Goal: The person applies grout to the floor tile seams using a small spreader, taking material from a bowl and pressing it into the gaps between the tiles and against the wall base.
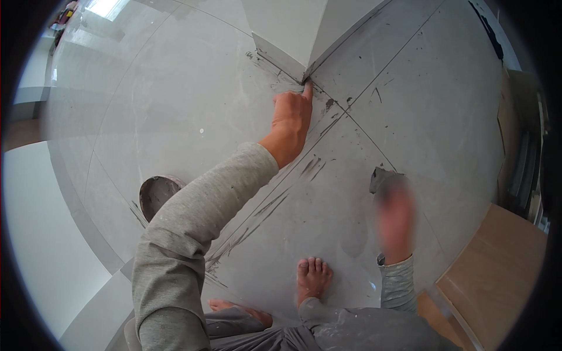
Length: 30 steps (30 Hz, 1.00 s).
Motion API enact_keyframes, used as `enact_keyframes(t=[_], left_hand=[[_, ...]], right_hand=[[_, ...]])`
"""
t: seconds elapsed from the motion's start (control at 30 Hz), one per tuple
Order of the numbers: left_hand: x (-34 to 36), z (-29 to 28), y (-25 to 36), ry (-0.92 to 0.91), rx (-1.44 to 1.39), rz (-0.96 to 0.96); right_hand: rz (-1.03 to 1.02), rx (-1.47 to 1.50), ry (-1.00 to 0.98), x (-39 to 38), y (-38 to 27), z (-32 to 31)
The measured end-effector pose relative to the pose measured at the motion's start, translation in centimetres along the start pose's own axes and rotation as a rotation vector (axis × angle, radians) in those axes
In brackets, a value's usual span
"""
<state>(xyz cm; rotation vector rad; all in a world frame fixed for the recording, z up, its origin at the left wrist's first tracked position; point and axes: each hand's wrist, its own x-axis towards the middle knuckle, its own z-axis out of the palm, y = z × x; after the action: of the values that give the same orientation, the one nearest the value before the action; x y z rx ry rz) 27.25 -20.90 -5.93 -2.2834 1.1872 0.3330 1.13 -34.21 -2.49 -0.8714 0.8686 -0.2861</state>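
Note:
My left hand point(291, 123) reaches up the middle, its index finger extended onto the dark joint at the bottom corner of a white wall point(284, 29), its other fingers curled. My right hand point(395, 213), blurred, is low at the right on a dark grey lump point(380, 178), perhaps a cloth or sponge; its fingers are not clear. A round bucket point(153, 193) with grey residue inside sits left of my left forearm, partly hidden by it. Dark smears and crumbs mark the grey tile floor point(351, 146) around the corner and along the tile joints.
My bare feet are at the bottom centre. A white surface point(47, 228) curves along the left edge. Brown boards point(486, 269) lie at the lower right, with more panels point(521, 164) along the right edge. Small coloured items point(61, 23) are at the far top left.

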Motion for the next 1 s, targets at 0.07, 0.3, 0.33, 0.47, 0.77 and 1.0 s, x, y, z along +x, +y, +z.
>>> enact_keyframes(t=[0.07,0.3,0.33,0.47,0.77,1.0], left_hand=[[-0.7,1.0,-0.4,0.027,0.056,0.004],[-2.3,3.7,0.3,0.286,-1.030,-0.239],[-2.2,3.0,0.7,0.284,-1.023,-0.243],[-0.3,0.0,4.1,0.172,-2.466,-0.455],[2.7,-2.1,7.5,0.508,-2.699,-0.502],[-0.6,-3.3,8.4,0.712,-2.637,-0.465]], right_hand=[[-0.003,0.030,0.008,0.0,0.2,-0.2],[0.007,0.013,0.037,-0.3,0.2,-0.2],[0.019,0.018,0.043,-0.2,0.2,-0.1],[0.049,0.021,0.017,-0.1,0.2,0.6],[0.035,0.020,0.014,-0.1,0.4,0.7],[0.037,0.001,0.024,0.0,0.2,-0.4]])
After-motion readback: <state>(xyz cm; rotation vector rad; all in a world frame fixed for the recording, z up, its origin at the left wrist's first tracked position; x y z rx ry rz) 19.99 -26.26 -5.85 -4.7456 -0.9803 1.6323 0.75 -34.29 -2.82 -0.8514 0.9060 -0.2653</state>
